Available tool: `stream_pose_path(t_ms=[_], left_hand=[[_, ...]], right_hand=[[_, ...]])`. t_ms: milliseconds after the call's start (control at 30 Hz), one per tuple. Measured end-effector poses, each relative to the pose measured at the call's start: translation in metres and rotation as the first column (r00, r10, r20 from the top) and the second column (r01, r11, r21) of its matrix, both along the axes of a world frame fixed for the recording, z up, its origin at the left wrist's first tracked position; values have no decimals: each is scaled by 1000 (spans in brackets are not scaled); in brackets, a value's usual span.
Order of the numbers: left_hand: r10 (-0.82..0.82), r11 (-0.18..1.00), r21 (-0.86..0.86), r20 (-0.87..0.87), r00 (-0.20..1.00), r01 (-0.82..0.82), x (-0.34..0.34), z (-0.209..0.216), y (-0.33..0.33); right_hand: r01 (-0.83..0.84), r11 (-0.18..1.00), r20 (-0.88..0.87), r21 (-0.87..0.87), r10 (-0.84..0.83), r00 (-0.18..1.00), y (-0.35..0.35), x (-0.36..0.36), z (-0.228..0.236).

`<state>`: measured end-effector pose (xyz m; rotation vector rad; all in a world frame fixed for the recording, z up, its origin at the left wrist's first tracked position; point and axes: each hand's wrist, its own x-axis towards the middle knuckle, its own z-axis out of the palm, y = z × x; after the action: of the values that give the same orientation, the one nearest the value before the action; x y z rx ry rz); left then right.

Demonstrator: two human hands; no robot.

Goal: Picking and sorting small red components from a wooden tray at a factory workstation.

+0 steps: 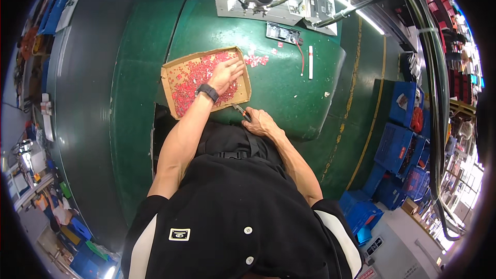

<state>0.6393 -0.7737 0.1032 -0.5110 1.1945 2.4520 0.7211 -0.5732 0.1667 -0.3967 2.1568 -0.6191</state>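
A shallow cardboard tray (168, 90) lies slightly tilted on the green tabletop, its bottom covered with many small red and whitish pieces (192, 77). My left hand (225, 76), with a black band at the wrist, is over the tray's right part, fingers stretched out flat and pointing right. Whether it touches the pieces beneath cannot be made out. At the tray's near right corner, my right hand (261, 123) is closed around the dark and orange handles of a pair of pliers (244, 113). The jaws of the pliers point toward the tray's near edge.
More pinkish-red pieces (256, 60) lie just right of the tray. Beyond are a black rectangular device (282, 32) with a red wire and a white, red-capped marker (310, 63). A grey metal machine (232, 0) stands at the back. Blue crates (393, 147) are stacked at right.
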Motion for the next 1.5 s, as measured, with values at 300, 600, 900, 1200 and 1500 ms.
stream_pose_path(t_ms=[300,600,900,1200,1500], left_hand=[[143,663,-734,-75,987,-151,57,-17,-80],[-237,-23,-1000,-4,971,-9,141,-10,-111],[-348,24,-993,-115,930,-113,126,-11,-63],[-130,225,-962,-189,973,-157,75,-24,-77],[139,747,-663,76,987,-54,85,-27,-84]], right_hand=[[-40,999,7,3,40,999,-3,-4,-2],[-98,995,29,1,98,995,-7,-11,-14],[-142,990,13,21,141,990,-18,-18,-7],[-127,991,49,46,125,991,-15,-19,-7],[-88,996,63,28,86,994,-12,-22,-6]])
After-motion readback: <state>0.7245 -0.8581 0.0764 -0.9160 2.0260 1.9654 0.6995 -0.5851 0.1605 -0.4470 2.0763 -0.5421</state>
